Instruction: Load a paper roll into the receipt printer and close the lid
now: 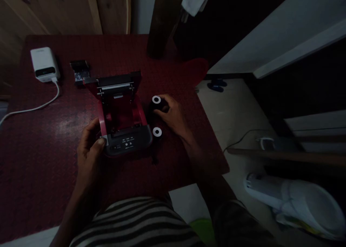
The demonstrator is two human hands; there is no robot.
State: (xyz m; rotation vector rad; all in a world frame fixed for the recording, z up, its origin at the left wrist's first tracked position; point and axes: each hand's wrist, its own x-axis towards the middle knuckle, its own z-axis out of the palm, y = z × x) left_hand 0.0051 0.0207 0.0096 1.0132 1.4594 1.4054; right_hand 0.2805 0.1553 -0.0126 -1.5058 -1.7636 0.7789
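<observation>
A small red and black printer sits on the table with its lid raised and its red inside showing. My left hand grips the printer's left front corner, thumb on top of the edge. Right of the printer, my right hand has thumb and fingers around a small roll, which has a white ring-shaped end and a dark hole. Its side is lost in shadow. Nearer to me stands a second roll of the same look, beside the printer's right front corner, touched by neither hand.
A white power bank with a white cable lies at the table's back left. Near it is a small dark object. A tall dark bottle stands at the back. The red table's right edge drops to a tiled floor.
</observation>
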